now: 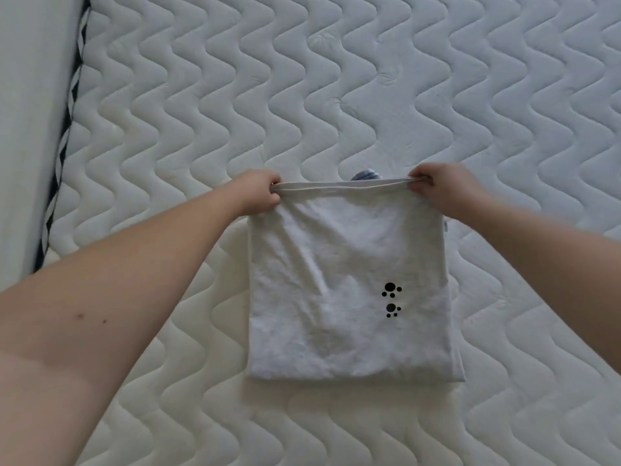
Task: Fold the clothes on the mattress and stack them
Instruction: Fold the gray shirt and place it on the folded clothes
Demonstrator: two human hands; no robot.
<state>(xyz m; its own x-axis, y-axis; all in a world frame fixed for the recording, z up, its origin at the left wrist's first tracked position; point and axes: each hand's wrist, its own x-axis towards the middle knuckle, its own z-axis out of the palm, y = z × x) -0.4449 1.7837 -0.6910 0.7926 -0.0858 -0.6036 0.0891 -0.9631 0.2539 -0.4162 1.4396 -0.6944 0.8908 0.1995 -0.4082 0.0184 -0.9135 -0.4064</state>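
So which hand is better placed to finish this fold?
Neither clearly: the left hand and right hand each pinch a far corner of the grey T-shirt, symmetrically. It likely needs both.

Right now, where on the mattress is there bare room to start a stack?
The white quilted mattress lies bare beyond the hands and left of the light grey folded garment, up to the black-and-white edge piping. Crowded: the garment's far edge, pinched by left hand and right hand, with blue-grey fabric peeking behind.
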